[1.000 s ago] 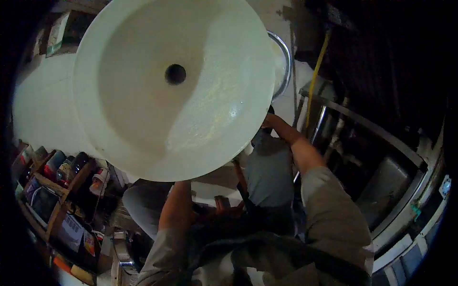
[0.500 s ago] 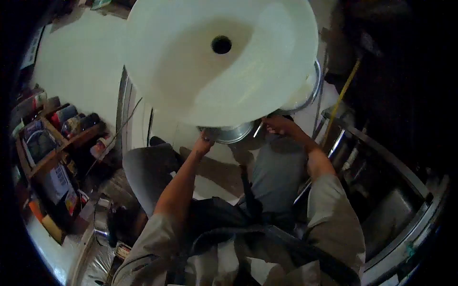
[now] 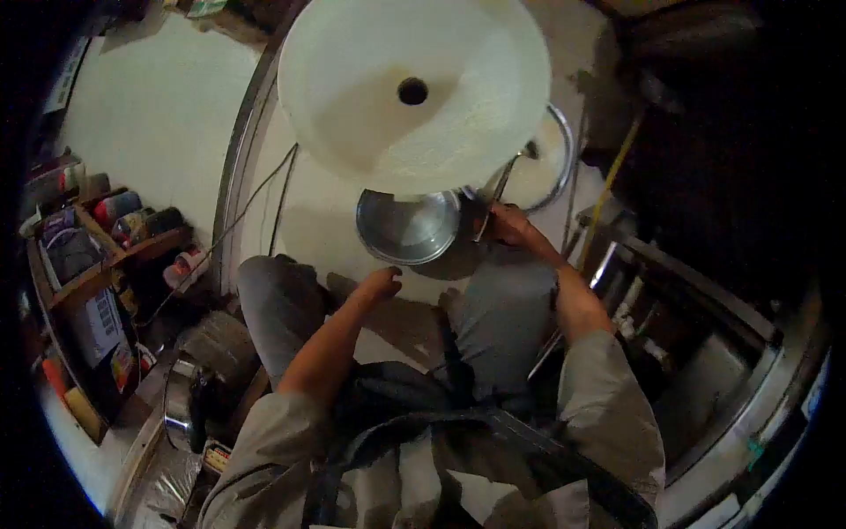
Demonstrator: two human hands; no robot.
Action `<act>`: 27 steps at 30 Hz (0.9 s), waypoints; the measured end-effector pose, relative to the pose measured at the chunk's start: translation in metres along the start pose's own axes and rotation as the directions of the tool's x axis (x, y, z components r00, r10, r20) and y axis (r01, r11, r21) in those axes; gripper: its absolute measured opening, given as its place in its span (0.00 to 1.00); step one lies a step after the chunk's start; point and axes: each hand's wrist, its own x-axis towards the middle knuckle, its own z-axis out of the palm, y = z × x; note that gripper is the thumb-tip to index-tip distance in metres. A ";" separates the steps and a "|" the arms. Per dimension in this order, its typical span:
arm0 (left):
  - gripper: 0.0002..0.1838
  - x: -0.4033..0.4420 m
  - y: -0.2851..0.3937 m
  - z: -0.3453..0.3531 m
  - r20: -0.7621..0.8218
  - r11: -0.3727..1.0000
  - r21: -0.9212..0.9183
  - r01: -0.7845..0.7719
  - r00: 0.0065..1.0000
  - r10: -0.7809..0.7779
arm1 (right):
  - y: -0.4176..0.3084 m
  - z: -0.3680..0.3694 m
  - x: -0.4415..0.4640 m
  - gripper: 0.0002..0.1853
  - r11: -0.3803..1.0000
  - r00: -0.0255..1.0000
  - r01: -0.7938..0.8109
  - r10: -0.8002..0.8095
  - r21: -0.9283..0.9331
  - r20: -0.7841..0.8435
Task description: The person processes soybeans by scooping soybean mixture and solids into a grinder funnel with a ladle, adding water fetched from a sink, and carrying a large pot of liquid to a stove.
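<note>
My right hand [image 3: 509, 225] is closed on the handle of a metal ladle [image 3: 499, 189], whose upper end reaches over a round container with a shiny rim [image 3: 564, 176]. A metal pot [image 3: 407, 231] stands on the floor between my knees, partly covered by a large pale round dish [image 3: 352, 115] with a dark hole in its middle. Just below the pot's near edge is my left hand [image 3: 382, 283], its fingers curled; whether it holds anything is too small to tell.
At the left a wooden rack [image 3: 97, 278] holds several bottles and packets. Below it lies a metal vessel [image 3: 179, 406]. A dark metal frame [image 3: 696, 273] and a yellow cord [image 3: 617, 172] are at the right. A thin cable [image 3: 238, 216] crosses the floor.
The pale dish appears smaller and higher in view, and more of the pot shows. My left hand has come away from the pot's edge. The ladle in my right hand now shows more fully.
</note>
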 end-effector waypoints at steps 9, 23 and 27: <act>0.18 -0.095 0.145 -0.096 0.133 0.995 0.040 0.095 0.986 -0.099 | -0.101 0.019 -0.090 0.12 0.990 0.827 0.100 -0.137 -0.097 -0.545; 0.20 -0.314 0.189 -0.062 -0.045 0.866 0.447 -0.224 0.961 0.272 | -0.021 -0.029 -0.093 0.11 0.849 0.803 -0.002 -0.313 -0.528 -0.507; 0.20 -0.342 0.194 -0.063 -0.238 0.947 -0.088 -0.308 0.930 0.280 | -0.008 -0.024 -0.130 0.12 0.716 0.856 -0.093 -0.298 -0.692 -0.423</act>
